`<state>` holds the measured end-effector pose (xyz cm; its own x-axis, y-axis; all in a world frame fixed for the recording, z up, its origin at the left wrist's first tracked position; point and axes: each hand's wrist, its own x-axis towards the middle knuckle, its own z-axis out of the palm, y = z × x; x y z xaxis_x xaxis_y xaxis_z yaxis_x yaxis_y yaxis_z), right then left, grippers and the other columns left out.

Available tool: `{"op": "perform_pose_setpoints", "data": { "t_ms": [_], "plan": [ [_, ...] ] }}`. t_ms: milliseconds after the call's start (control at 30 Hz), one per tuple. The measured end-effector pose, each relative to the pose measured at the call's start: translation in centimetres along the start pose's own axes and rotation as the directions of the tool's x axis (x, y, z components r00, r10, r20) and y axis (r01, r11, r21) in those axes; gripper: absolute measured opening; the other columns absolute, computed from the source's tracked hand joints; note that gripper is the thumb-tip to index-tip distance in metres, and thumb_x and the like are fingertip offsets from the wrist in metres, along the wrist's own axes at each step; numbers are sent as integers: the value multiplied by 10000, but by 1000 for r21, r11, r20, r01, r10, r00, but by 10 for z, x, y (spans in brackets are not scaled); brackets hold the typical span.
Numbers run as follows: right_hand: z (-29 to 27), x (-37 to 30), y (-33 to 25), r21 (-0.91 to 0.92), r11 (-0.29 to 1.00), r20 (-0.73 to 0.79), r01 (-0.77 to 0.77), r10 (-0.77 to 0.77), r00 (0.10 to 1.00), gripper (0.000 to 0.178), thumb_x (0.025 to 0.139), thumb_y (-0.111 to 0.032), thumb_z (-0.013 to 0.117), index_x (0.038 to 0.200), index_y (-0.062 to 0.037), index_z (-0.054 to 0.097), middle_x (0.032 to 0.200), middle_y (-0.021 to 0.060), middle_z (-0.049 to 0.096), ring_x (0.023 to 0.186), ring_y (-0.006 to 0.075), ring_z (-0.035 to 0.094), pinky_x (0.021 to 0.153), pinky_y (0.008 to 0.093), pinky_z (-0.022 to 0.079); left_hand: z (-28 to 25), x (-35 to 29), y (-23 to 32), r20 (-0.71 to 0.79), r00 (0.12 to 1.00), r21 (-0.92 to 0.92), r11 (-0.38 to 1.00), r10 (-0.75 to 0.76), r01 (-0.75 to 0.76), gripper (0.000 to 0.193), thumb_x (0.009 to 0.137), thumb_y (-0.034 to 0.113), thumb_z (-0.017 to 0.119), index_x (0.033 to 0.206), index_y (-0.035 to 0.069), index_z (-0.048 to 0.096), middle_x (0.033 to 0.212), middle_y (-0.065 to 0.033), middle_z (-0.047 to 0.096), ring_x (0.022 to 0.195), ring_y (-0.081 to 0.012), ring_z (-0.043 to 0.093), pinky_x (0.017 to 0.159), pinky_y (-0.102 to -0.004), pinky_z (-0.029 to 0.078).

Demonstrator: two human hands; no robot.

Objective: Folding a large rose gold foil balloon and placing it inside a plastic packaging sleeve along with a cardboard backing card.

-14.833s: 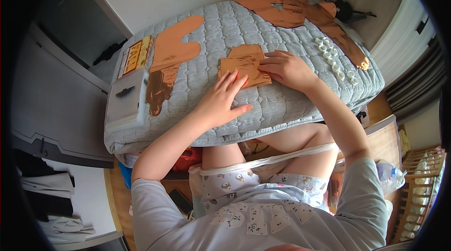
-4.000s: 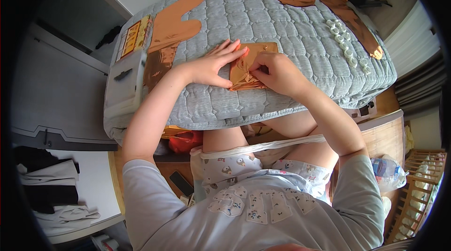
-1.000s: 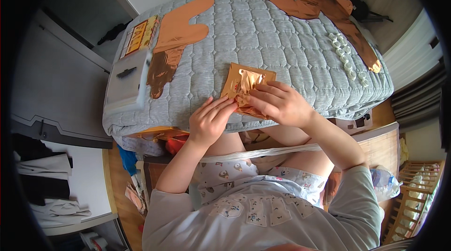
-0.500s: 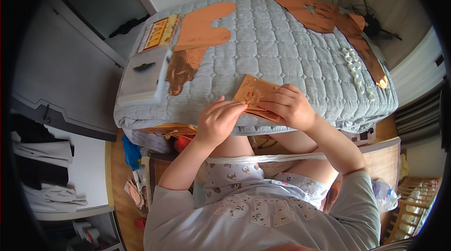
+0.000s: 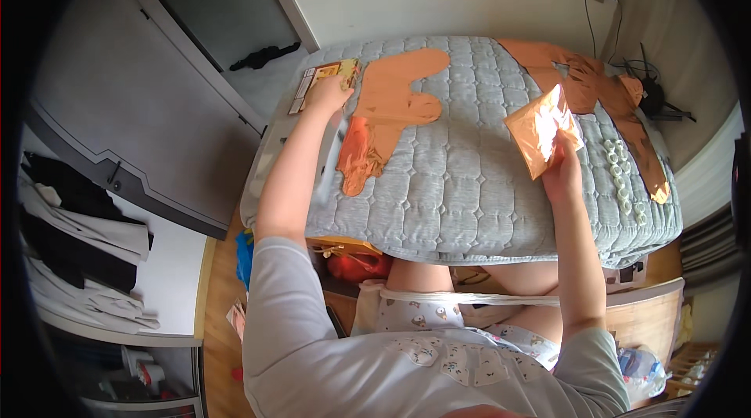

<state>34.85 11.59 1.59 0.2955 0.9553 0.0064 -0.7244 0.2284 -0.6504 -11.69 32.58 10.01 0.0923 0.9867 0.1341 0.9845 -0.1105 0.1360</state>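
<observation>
My right hand (image 5: 562, 163) is closed on the lower edge of a shiny copper-coloured folded foil packet (image 5: 540, 132), held up above the bed's right half. My left hand (image 5: 328, 95) reaches to the far left of the bed. It is on a flat printed package (image 5: 313, 77) in yellow, orange and brown, with fingers curled at its near edge and partly hidden. Right beside it lies a flat copper foil balloon (image 5: 399, 89) with rounded lobes and a crumpled lower end. Another copper foil balloon (image 5: 579, 85) is spread along the far right.
A quilted grey mattress (image 5: 461, 183) carries everything. My left forearm partly covers a translucent box (image 5: 270, 152) at its left edge. Curled white strips (image 5: 622, 179) lie at the right. A black device with antennas (image 5: 653, 97) and cables stands behind the right corner.
My hands have separated. The right has lifted the foil packet up and to the right; the left has let go of it and reached forward left to the printed package. The head view has shifted.
</observation>
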Motion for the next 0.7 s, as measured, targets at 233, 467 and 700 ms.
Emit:
{"op": "perform_pose_setpoints", "data": {
  "t_ms": [233, 467, 700],
  "plan": [
    [-2, -6, -6, -75, 997, -26, -11, 10, 1000, 372, 1030, -178, 587, 1362, -18, 542, 1281, 75, 666, 1191, 206, 635, 1064, 381, 485, 34, 40, -12, 144, 988, -58, 996, -52, 61, 891, 724, 491, 859, 1350, -87, 597, 1301, -261, 664, 1213, -338, 652, 1016, -394, 500],
    [8, -2, 6, -90, 995, 34, -51, 55, 998, 349, 1038, -158, 566, 1348, 2, 550, 1296, 97, 664, 1181, 216, 647, 1042, 388, 502, 34, 49, -76, -14, 999, -381, 924, -50, 41, 508, 769, 391, 833, 1076, -2, 736, 1044, -192, 760, 985, -326, 736, 846, -408, 554],
    [-25, -4, -8, -79, 996, -22, -43, 42, 999, 400, 1032, -184, 523, 1365, 36, 536, 1340, 159, 646, 1212, 274, 645, 1086, 426, 493, -10, 8, 78, -768, 640, -319, 849, 29, -421, 205, 1019, 182, 600, 1162, 94, 718, 1096, -163, 740, 1019, -338, 725, 853, -398, 564]
  ]
}}
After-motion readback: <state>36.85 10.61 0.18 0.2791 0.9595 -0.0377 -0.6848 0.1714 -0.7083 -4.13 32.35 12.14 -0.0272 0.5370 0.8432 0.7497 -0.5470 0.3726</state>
